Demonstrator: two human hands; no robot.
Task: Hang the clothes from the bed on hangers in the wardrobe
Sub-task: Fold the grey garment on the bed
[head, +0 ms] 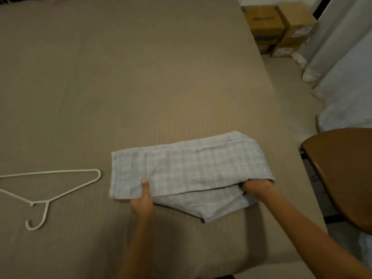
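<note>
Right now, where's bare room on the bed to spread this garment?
Widest: the bed beyond the hanger and checked garment, to its far edge. A narrow strip between hanger and garment, and the near-left corner, this side of the hanger. Crowded: near right, with left hand, right hand and garment beside the chair.

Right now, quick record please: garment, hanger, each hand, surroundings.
garment: plaid, folded, lying on bed
hanger: white, flat on bed, left of garment, untouched
left hand: pinches garment's near edge, thumb on top
right hand: fingers under a fold, hidden
beside bed: chair, boxes
</note>
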